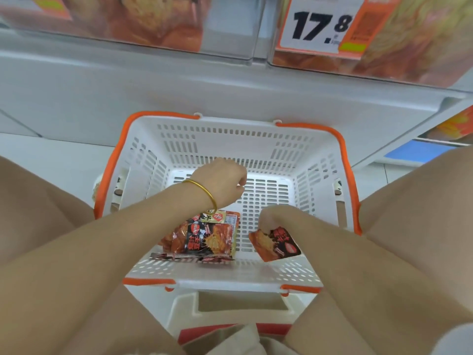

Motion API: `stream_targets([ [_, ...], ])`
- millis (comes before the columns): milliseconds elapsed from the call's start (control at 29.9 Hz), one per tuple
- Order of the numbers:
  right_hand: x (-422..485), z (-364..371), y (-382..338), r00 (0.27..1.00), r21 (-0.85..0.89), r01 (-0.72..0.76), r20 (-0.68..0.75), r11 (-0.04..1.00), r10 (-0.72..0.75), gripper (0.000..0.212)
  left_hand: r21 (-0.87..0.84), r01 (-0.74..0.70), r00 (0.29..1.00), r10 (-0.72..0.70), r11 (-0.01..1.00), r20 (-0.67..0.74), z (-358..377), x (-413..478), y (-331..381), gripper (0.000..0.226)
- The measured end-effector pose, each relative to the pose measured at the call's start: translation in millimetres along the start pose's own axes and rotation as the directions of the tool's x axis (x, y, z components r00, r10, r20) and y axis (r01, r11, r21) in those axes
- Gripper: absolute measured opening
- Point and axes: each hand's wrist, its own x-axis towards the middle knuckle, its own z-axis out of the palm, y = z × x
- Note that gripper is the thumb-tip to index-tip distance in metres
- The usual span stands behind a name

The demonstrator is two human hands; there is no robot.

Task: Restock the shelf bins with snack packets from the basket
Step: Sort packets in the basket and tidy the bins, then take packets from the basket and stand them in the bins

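Pinching a light, crinkly snack packet [275, 243] by its top edge, the right hand [268, 219] is lifting it inside the basket [230, 134], while the left hand [222, 180] is hovering loosely curled, holding nothing, above the remaining packets [202, 239].

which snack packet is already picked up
The packet at the basket's right, pinched by the right hand; the other packets lie piled, unheld.
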Motion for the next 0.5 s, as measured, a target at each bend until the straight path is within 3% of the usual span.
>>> stream_targets([
  [67,-26.5,-31.2,-4.3,0.990,0.129,0.091,-0.120,0.988,-0.075,0.036,0.016,0.024,0.998,-0.025,1.000,0.050,1.0,-0.1,-3.8,0.029],
  [200,-76.0,-72.1,-9.4,0.954,0.472,0.297,-0.184,0.830,-0.237,0.029,-0.022,0.095,0.989,-0.092,0.995,0.114,-4.6,-2.1,-9.3,0.046],
  [267,-94.0,-82.2,-9.0,0.917,0.517,0.395,-0.277,0.759,-0.288,0.015,-0.125,0.130,0.987,-0.116,0.984,0.112,-12.8,-5.8,-10.5,0.054],
  [367,-117.6,-88.7,-10.7,0.845,0.561,0.519,-0.448,0.644,-0.291,0.012,-0.239,0.143,0.989,-0.134,0.960,0.055,-30.7,-14.2,-14.3,0.052],
  [434,-129.3,-90.9,-12.4,0.780,0.628,0.608,-0.586,0.486,-0.219,0.011,-0.262,0.140,0.990,-0.143,0.955,0.006,-48.3,-20.1,-22.0,0.040],
  [501,-144.0,-93.5,-16.0,0.706,0.680,0.708,-0.686,0.188,-0.175,0.011,-0.322,0.125,0.985,-0.156,0.938,-0.072,-72.2,-28.0,-33.7,0.022],
])
